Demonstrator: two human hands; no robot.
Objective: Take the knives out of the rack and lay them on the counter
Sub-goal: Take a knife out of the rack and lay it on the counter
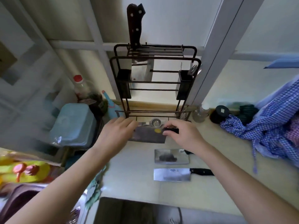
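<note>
Gripping the black handle of a cleaver (148, 135), right hand (182, 135) closed around it, just in front of the foot of the rack (154, 81). Left hand (115, 133) with fingers loosely spread, resting on the far end of the same blade, not clamped. Held flat, low over the table (134, 167), whether touching cannot be told. Nearer than the rack, two more cleavers lying flat on the table: second cleaver (171, 156), then third cleaver (172, 175), handle pointing right. Up in the rack's top slots, upright, one dark-handled knife (135, 26). Right of the rack, a checked cloth (271, 126).
</note>
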